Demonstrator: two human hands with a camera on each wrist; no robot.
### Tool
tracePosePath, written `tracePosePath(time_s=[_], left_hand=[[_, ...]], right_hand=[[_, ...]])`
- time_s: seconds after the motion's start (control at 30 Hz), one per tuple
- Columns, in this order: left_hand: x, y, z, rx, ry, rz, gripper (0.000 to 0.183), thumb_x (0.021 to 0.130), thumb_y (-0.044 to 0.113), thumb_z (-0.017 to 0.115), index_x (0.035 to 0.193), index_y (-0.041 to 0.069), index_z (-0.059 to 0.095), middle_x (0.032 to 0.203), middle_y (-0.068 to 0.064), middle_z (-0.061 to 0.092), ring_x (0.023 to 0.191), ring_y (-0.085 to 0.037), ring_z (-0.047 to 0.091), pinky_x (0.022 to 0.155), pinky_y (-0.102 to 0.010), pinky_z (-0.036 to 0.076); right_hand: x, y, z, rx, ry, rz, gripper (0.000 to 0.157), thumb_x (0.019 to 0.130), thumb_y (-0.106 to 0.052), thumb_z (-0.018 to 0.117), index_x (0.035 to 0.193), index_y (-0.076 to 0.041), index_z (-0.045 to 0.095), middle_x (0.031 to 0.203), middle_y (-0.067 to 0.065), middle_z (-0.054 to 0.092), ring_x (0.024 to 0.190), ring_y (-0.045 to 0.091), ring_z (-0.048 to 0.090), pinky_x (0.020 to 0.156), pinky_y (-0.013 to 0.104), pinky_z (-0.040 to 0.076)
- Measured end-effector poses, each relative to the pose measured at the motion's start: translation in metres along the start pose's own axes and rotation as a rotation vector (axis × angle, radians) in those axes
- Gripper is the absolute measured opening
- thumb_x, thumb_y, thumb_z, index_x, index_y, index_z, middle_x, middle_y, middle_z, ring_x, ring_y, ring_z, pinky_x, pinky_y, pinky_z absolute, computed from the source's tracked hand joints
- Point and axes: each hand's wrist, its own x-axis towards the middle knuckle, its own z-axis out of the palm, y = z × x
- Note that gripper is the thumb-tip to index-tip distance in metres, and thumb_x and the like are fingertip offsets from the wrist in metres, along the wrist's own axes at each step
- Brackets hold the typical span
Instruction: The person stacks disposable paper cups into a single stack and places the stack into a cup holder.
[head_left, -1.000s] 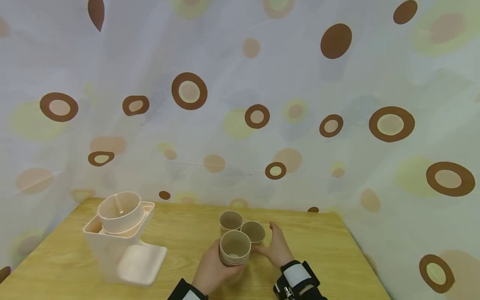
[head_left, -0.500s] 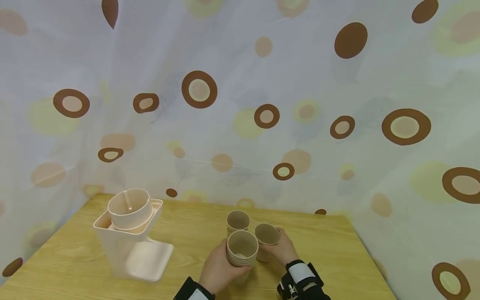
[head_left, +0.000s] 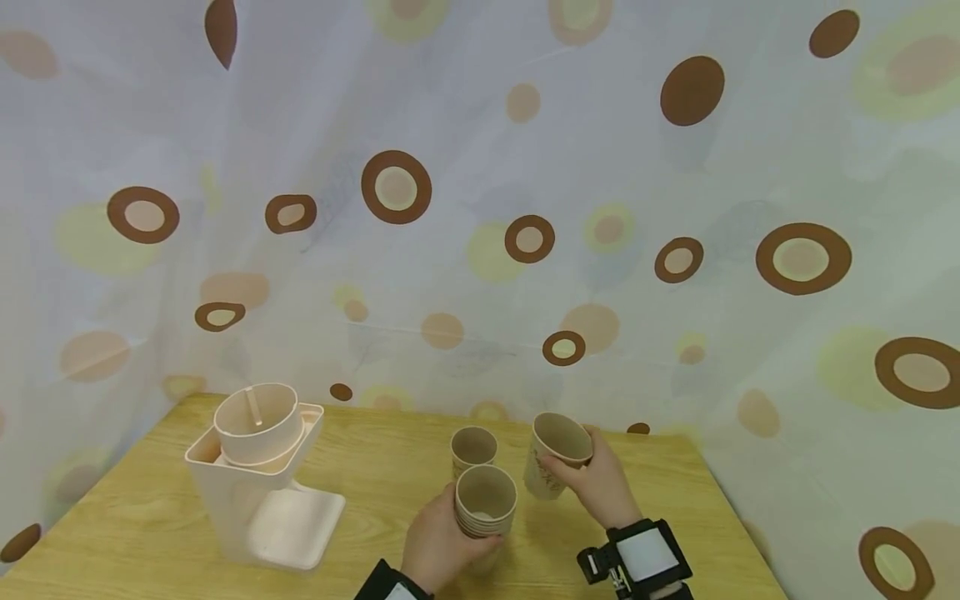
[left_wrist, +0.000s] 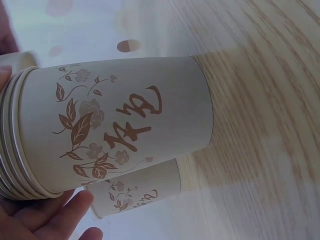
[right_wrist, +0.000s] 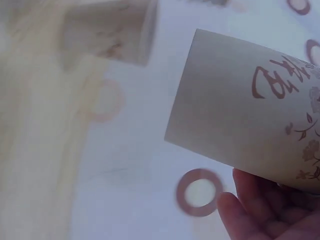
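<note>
My left hand (head_left: pixel 442 542) grips a stack of nested paper cups (head_left: pixel 486 500) near their rims; the left wrist view shows brown flowers and lettering on the outer cup (left_wrist: pixel 115 125). In my right hand (head_left: pixel 603 483) a single paper cup (head_left: pixel 547 467) is held near its rim and tilted. The right wrist view shows that cup's plain base end (right_wrist: pixel 210 95) and part of its print, with fingers (right_wrist: pixel 250 210) beneath it. Another paper cup (head_left: pixel 474 446) stands upright on the table just behind the stack, its lower part hidden by the stack.
A pale plastic appliance (head_left: pixel 247 500) with a round open container (head_left: pixel 258 425) on top stands at the table's left. The wooden table (head_left: pixel 390 500) ends at the back against a wall covering with brown and yellow circles (head_left: pixel 397 187).
My right hand first reached beside the right-hand cup, then took hold of it, and has now lifted it up and to the right, away from the others. The left hand keeps its stack.
</note>
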Motion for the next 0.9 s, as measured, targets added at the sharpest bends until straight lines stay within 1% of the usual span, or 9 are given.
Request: tracePosePath(time_s=[0.17, 0.27, 0.37, 0.5, 0.63, 0.7, 0.77, 0.9], left_hand=[[0.0, -0.001, 0.001, 0.009, 0.001, 0.018, 0.068, 0.06, 0.04, 0.082, 0.111, 0.002, 0.058, 0.099, -0.013, 0.072, 0.085, -0.025, 0.067, 0.073, -0.044, 0.056], [0.0, -0.001, 0.001, 0.028, 0.007, 0.034, 0.068, 0.06, 0.04, 0.082, 0.111, 0.002, 0.058, 0.098, -0.013, 0.072, 0.083, -0.024, 0.067, 0.071, -0.042, 0.056], [0.0, -0.001, 0.001, 0.05, 0.013, 0.036, 0.067, 0.06, 0.04, 0.082, 0.11, 0.003, 0.058, 0.096, -0.012, 0.072, 0.081, -0.022, 0.067, 0.068, -0.04, 0.056], [0.0, 0.0, 0.001, 0.065, 0.014, 0.029, 0.068, 0.06, 0.042, 0.081, 0.111, 0.002, 0.059, 0.095, -0.012, 0.072, 0.08, -0.023, 0.067, 0.068, -0.04, 0.056], [0.0, 0.0, 0.001, 0.068, 0.008, 0.022, 0.068, 0.06, 0.042, 0.081, 0.11, 0.001, 0.059, 0.094, -0.013, 0.072, 0.08, -0.023, 0.067, 0.068, -0.041, 0.056], [0.0, 0.0, 0.001, 0.069, 0.007, 0.018, 0.068, 0.06, 0.043, 0.08, 0.11, 0.001, 0.059, 0.094, -0.013, 0.072, 0.079, -0.023, 0.067, 0.067, -0.04, 0.056], [0.0, -0.001, 0.001, 0.065, 0.007, 0.013, 0.067, 0.061, 0.043, 0.08, 0.109, 0.001, 0.059, 0.092, -0.012, 0.072, 0.077, -0.023, 0.067, 0.065, -0.04, 0.055], [0.0, -0.001, 0.001, 0.06, 0.013, 0.015, 0.065, 0.061, 0.043, 0.08, 0.108, 0.002, 0.06, 0.09, -0.011, 0.072, 0.076, -0.022, 0.067, 0.063, -0.039, 0.055]], right_hand=[[-0.008, -0.028, 0.001, 0.015, 0.006, -0.093, 0.066, 0.079, -0.024, 0.072, 0.13, 0.006, 0.043, 0.118, 0.025, 0.059, 0.101, 0.031, 0.058, 0.076, 0.042, 0.051], [-0.012, -0.039, 0.007, 0.033, -0.011, -0.121, 0.064, 0.078, -0.021, 0.074, 0.129, 0.004, 0.044, 0.116, 0.022, 0.061, 0.099, 0.028, 0.058, 0.077, 0.042, 0.05], [-0.015, -0.046, 0.015, 0.05, -0.032, -0.127, 0.065, 0.075, -0.021, 0.076, 0.128, 0.002, 0.046, 0.114, 0.018, 0.063, 0.099, 0.026, 0.059, 0.082, 0.044, 0.049], [-0.016, -0.048, 0.027, 0.054, -0.046, -0.16, 0.063, 0.072, -0.021, 0.078, 0.124, 0.002, 0.05, 0.11, 0.016, 0.064, 0.097, 0.025, 0.059, 0.082, 0.045, 0.049], [-0.015, -0.044, 0.038, 0.048, -0.056, -0.183, 0.061, 0.07, -0.02, 0.079, 0.12, 0.002, 0.053, 0.108, 0.016, 0.065, 0.097, 0.026, 0.059, 0.084, 0.047, 0.048], [-0.015, -0.041, 0.041, 0.041, -0.083, -0.18, 0.063, 0.069, -0.02, 0.08, 0.121, 0.002, 0.053, 0.109, 0.016, 0.065, 0.099, 0.026, 0.059, 0.087, 0.049, 0.047], [-0.015, -0.038, 0.044, 0.01, -0.112, -0.174, 0.07, 0.069, -0.024, 0.08, 0.126, 0.004, 0.05, 0.113, 0.018, 0.064, 0.103, 0.028, 0.058, 0.09, 0.052, 0.045], [-0.017, -0.034, 0.045, -0.026, -0.205, -0.19, 0.077, 0.071, -0.027, 0.078, 0.131, 0.006, 0.044, 0.119, 0.022, 0.061, 0.107, 0.033, 0.057, 0.089, 0.055, 0.046]])
